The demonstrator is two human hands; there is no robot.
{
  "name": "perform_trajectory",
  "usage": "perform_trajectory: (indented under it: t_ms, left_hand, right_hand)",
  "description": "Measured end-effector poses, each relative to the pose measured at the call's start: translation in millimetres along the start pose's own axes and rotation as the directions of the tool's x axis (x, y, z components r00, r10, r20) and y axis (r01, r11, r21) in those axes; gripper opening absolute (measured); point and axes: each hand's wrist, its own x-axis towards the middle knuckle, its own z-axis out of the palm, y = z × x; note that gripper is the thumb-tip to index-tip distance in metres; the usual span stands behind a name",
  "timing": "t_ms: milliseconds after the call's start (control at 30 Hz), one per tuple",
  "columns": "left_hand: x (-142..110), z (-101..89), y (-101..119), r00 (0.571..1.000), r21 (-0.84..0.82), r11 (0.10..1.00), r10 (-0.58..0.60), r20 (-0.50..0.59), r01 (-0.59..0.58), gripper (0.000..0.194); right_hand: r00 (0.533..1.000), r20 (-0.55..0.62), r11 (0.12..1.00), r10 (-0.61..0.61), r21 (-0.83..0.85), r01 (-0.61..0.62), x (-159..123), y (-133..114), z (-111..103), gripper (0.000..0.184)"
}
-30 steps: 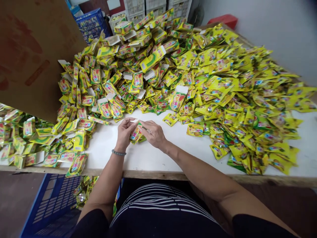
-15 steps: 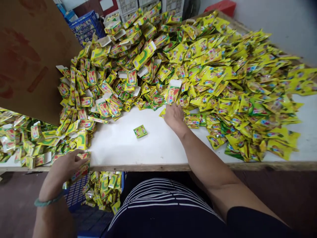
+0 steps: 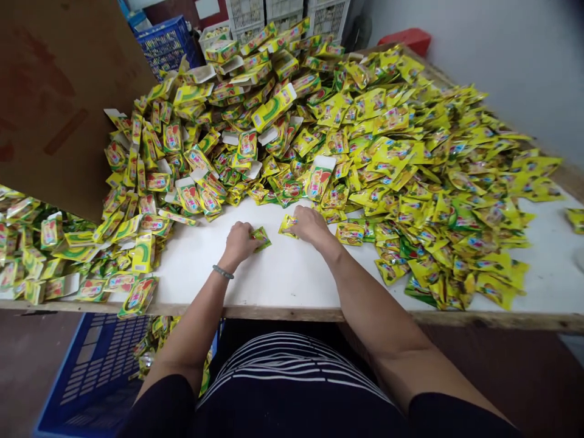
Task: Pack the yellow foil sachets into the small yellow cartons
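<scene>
My left hand (image 3: 239,243), with a beaded bracelet on its wrist, is closed on a small green packet (image 3: 261,239) low over the white tabletop; its fingertips are partly hidden. To its right, my right hand (image 3: 311,224) pinches a yellow sachet (image 3: 287,225) by its right side. The two packets face each other with a narrow gap between. Just behind my right hand a small printed carton (image 3: 319,177) with a raised white flap leans on the heap of yellow sachets (image 3: 410,164).
Printed cartons (image 3: 201,161) are heaped at the back and left, beside a large brown cardboard sheet (image 3: 68,103). Below the table's wooden front edge (image 3: 283,312) sits a blue crate (image 3: 98,365) with packets in it. More crates (image 3: 285,15) stand behind.
My left hand has left a carton at the front left edge and come right to the green packet. My right hand has drawn a yellow sachet slightly left and nearer from the heap.
</scene>
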Motion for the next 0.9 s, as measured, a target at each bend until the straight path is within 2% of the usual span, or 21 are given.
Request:
perform_trajectory:
  t_ms: [67,100,167,200,267,300,333,367,433,533,633,733,800,900]
  left_hand:
    - [1.6,5.4,-3.6,0.998,-0.241,0.969,-0.061,-0.014,0.055,0.028]
    - [1.8,7.1,-5.9,0.995,-0.393,0.915,-0.096,-0.003,0.087,0.029]
    - [1.2,9.2,-9.5,0.988,-0.667,0.731,-0.143,0.057,0.144,0.037]
    - [0.6,9.4,-10.5,0.984,-0.761,0.626,-0.153,0.093,0.169,0.042]
    - [-1.5,8.2,-10.1,0.977,-0.868,0.452,-0.142,0.159,0.207,0.048]
    - [-2.9,6.8,-9.0,0.975,-0.897,0.386,-0.123,0.183,0.217,0.05]
    - [-4.4,5.0,-7.5,0.975,-0.917,0.333,-0.102,0.196,0.219,0.05]
    - [-6.0,3.0,-5.9,0.976,-0.932,0.289,-0.081,0.202,0.217,0.049]
    - [-8.8,-0.9,-2.9,0.979,-0.953,0.224,-0.053,0.198,0.205,0.046]
    - [-10.6,-4.0,-0.4,0.978,-0.964,0.165,-0.035,0.207,0.21,0.04]
    - [-9.8,-2.6,0.6,0.982,-0.967,0.176,-0.068,0.176,0.185,0.04]
    - [-9.0,1.4,0.3,0.986,-0.967,0.207,-0.11,0.128,0.149,0.047]
    - [-9.5,4.0,-0.5,0.988,-0.969,0.205,-0.089,0.124,0.14,0.05]
    - [-11.4,5.4,-0.8,0.992,-0.968,0.22,-0.038,0.118,0.123,0.051]
  right_hand:
    - [1.0,-0.023,0.994,0.002,0.109,0.0,1.9,-0.3,1.2,0.033]
    - [0.998,-0.06,0.983,-0.008,0.185,0.019,3.0,-0.2,2.3,0.027]
    - [0.988,-0.15,0.91,-0.033,0.405,0.092,4.6,-0.7,6.3,0.026]
    - [0.984,-0.171,0.829,-0.042,0.544,0.13,5.0,-2.0,9.5,0.031]
    - [0.987,-0.141,0.598,-0.073,0.786,0.157,4.3,-7.2,18.2,0.041]
    - [0.989,-0.108,0.498,-0.097,0.856,0.142,3.4,-10.8,23.3,0.045]
    - [0.99,-0.078,0.442,-0.119,0.888,0.124,2.2,-14.6,28.4,0.049]
    - [0.989,-0.062,0.435,-0.133,0.893,0.114,0.9,-18.2,33.3,0.051]
    - [0.989,-0.08,0.503,-0.124,0.854,0.132,-1.5,-23.7,41.0,0.051]
    - [0.98,-0.182,0.591,-0.08,0.783,0.194,-3.4,-26.9,46.1,0.047]
    - [0.971,-0.219,0.611,-0.091,0.758,0.229,-3.3,-26.3,46.7,0.04]
    - [0.975,-0.174,0.529,-0.136,0.82,0.22,-3.7,-24.2,46.6,0.036]
    - [0.978,-0.106,0.46,-0.182,0.87,0.18,-5.3,-23.5,46.4,0.043]
    - [0.969,-0.013,0.492,-0.246,0.86,0.137,-9.7,-25.3,45.2,0.05]
